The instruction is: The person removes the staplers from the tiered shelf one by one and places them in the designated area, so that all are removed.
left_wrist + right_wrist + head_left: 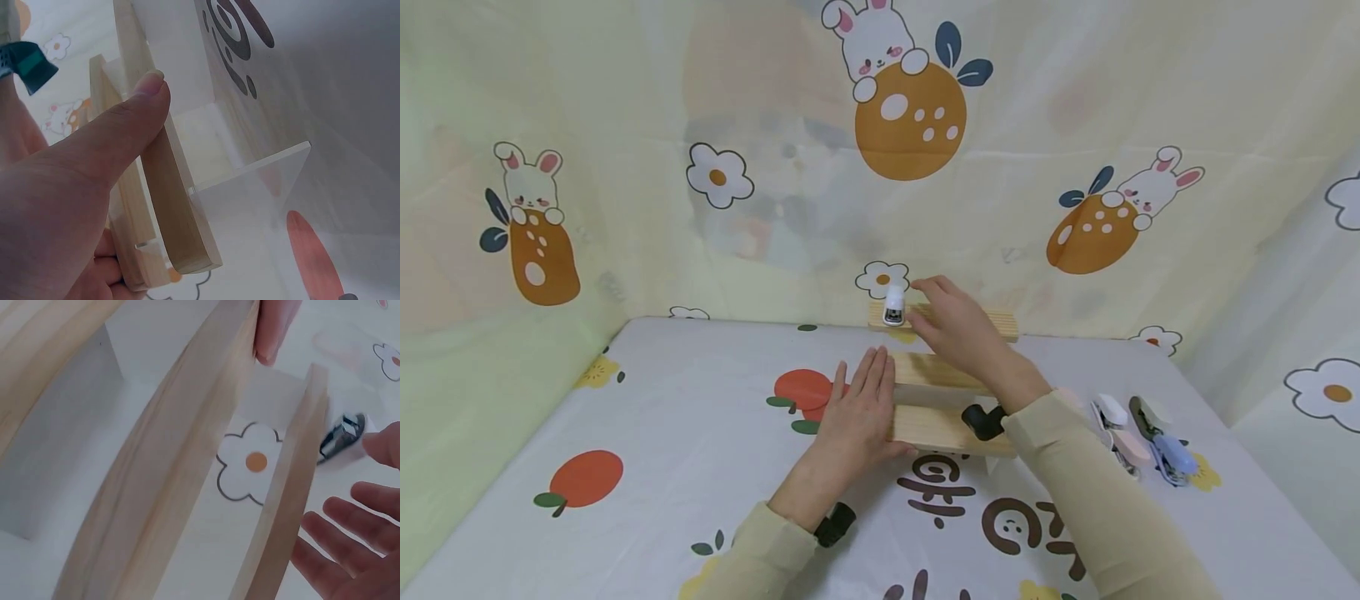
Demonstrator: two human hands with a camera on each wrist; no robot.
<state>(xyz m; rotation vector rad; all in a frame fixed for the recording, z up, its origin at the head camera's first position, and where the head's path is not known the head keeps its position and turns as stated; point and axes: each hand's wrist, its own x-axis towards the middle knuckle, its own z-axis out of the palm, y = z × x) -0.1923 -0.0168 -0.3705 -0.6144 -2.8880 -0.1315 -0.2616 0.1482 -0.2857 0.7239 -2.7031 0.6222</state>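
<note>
A tiered wooden rack [951, 421] with clear side panels stands on the cloth-covered table. My left hand [861, 408] holds its left end; the thumb [137, 109] lies over the front board and the fingers reach back along the end. On the top, farthest board [985, 321] stands a small white stapler [894, 305], its metal end toward me. My right hand [962, 329] is just right of this stapler, fingers apart and loosely bent. In the right wrist view the thumb is close to the stapler [344, 434]; whether they touch I cannot tell.
To the right of the rack lie several more staplers, including a pink one [1129, 446], a blue one [1174, 454] and a dark green one [1144, 412]. A printed curtain [760, 267] hangs right behind the table.
</note>
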